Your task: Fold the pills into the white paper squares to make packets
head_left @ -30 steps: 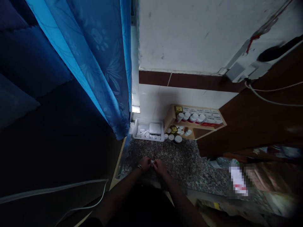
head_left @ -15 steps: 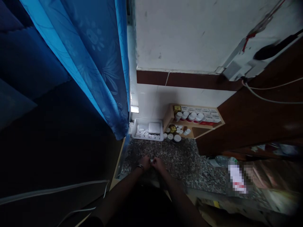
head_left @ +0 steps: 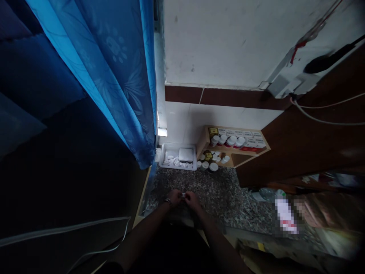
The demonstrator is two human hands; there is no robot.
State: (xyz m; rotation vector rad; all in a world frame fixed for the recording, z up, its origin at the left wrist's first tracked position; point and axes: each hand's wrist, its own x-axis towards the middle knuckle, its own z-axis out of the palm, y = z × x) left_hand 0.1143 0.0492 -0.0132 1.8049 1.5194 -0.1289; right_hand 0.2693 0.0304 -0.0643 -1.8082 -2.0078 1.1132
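Observation:
Over the speckled countertop, my left hand, with a band on its wrist, and my right hand are close together. Their fingers pinch a small white piece, perhaps paper, from both sides. It is too small and dim to name more exactly. Beyond the hands, against the wall, stands a white plastic tray. Small white folded pieces lie loose in it, beside a flat white square stack.
A wooden shelf right of the tray holds white-capped bottles and small boxes. White-lidded jars stand before it. A blue curtain hangs left. A plastic bottle lies right, near a blurred-out patch.
Both hands stay in nearly the same place around the small white piece, with a slight shift of the fingers. A little more of the piece shows between them.

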